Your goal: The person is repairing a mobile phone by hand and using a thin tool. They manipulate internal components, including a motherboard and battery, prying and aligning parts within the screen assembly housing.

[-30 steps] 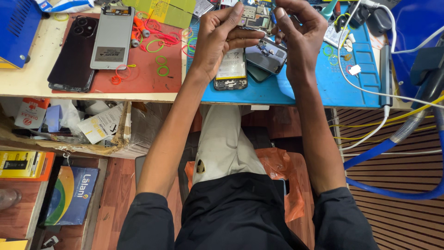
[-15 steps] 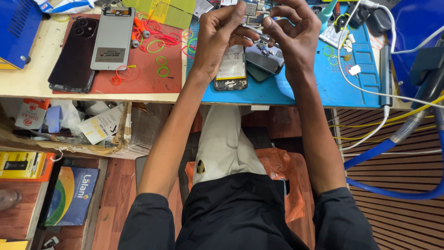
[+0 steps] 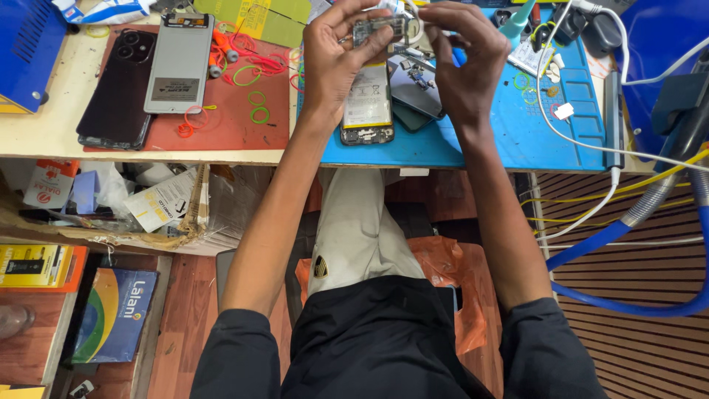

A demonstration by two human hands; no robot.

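At the top centre of the frame a small clear part (image 3: 378, 28) is pinched between the left hand (image 3: 336, 63) and right hand (image 3: 465, 63) — long axis running left to right. Directly below, an opened phone (image 3: 367, 103) is laid on the blue mat (image 3: 509, 133) — lengthwise top to bottom.

Clear glossy plastic part (image 3: 378, 28) pinched between left hand (image 3: 336, 63) and right hand (image 3: 461, 63). Opened phone (image 3: 367, 103) below – shiny battery foil, dark metal-looking frame. Blue work mat (image 3: 517, 137) looks matt and rubbery; red mat (image 3: 236, 133) the same, matt. Black phone (image 3: 117, 89) has a glossy back, grey back cover (image 3: 179, 63) is dull plastic. Bench edge (image 3: 44, 133) – worn pale laminate. Floor (image 3: 628, 347) is ribbed dark wood.
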